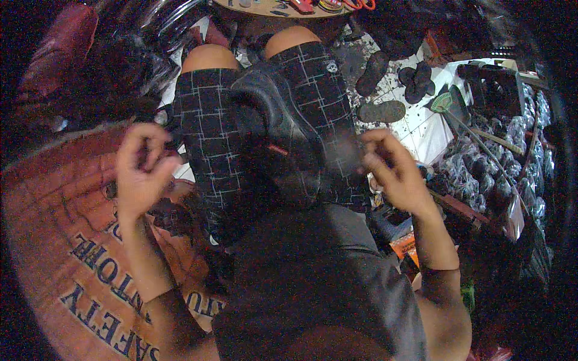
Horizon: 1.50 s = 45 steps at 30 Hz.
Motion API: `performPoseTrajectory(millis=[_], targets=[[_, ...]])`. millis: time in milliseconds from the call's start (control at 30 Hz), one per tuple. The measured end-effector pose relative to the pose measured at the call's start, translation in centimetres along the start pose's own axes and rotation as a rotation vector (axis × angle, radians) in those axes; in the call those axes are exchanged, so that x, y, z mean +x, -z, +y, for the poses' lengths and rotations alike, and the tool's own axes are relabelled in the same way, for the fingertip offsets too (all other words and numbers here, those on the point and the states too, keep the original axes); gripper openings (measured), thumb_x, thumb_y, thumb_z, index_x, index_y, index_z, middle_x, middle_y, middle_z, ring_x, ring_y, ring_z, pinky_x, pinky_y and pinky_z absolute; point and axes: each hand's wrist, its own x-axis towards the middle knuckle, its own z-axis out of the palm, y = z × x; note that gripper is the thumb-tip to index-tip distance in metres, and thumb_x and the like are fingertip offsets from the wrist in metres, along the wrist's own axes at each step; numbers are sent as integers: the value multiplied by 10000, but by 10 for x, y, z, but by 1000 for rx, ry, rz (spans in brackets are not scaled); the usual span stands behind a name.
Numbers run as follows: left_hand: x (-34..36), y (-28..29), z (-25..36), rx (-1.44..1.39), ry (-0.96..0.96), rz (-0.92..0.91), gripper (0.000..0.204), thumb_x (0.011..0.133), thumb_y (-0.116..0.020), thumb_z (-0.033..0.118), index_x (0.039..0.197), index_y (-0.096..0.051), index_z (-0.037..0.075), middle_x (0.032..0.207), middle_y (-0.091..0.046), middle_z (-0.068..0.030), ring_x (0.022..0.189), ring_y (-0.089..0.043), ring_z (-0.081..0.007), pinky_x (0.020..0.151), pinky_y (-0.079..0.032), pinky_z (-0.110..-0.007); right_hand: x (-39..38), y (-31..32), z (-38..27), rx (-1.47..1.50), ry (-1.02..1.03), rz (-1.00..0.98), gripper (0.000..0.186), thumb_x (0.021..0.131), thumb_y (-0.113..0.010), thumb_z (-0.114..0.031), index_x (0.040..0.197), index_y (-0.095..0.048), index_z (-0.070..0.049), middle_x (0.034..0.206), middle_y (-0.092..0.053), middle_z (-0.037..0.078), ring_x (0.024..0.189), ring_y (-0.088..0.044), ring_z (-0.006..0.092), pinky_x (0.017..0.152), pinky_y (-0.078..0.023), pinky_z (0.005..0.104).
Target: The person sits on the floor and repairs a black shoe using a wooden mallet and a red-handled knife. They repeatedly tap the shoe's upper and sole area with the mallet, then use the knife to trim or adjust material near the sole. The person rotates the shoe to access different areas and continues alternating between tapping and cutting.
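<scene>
A black leather shoe (289, 123) lies across my lap, between my thighs in dark checked shorts (208, 129). Beside my left thigh, my left hand (144, 168) is raised with its fingers curled toward the thumb. My right hand (391, 168) is out past my right thigh, its fingers bent and close together. Both hands are apart from the shoe, one on each side of it, and slightly smeared by motion. Anything thin in either grip is too small to make out. A small reddish strip (277, 149) shows by the shoe's opening.
Ahead stands a round wooden table (253, 6) with tools on it. Worn dark sandals (381, 112) lie on the dirty tiled floor. Plastic-wrapped goods (481, 174) and a green broom-like head (442, 102) are at the right. An orange lettered sheet (54, 228) spreads at the left.
</scene>
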Motion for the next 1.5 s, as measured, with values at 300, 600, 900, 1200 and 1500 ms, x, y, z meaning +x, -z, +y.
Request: performPoseTrajectory(millis=[300,600,900,1200,1500], targets=[[10,-32,20,-127,-225,-40,135,757,-763,105,783,-665,16,1000,-683,-122,903,-645,-202,827,-525,-357,2,-17,-6,-142,83,-171,326,985,-613,-169,1304,-674,-135,882,-711,140,734,-654,239,712,-518,354],[48,-90,44,-212,-192,-9,148,872,-686,141,805,-727,17,807,-715,-139,728,-693,-236,653,-524,-349,14,-6,-25,-195,29,-246,324,980,-613,-170,1296,-681,-154,880,-711,169,722,-661,217,693,-516,353],[82,-139,34,-324,-92,-672,162,785,-713,138,896,-731,22,870,-724,-184,779,-687,-337,724,-527,-443,50,17,-45,-626,219,-528,376,924,-594,-150,1288,-679,-193,898,-705,225,819,-698,400,752,-559,498],[67,-169,22,-441,95,-718,265,840,-681,114,1089,-702,25,1084,-711,-153,988,-664,-300,866,-520,-412,78,16,-85,-898,201,-840,350,888,-586,-136,1220,-695,-158,889,-712,219,893,-702,423,801,-568,536],[59,-183,22,-360,103,-544,408,785,-755,139,1174,-689,36,1193,-691,-206,1133,-649,-357,968,-512,-410,90,-4,-77,-998,172,-881,402,906,-541,-118,1298,-618,-163,899,-713,218,871,-719,422,763,-592,539]])
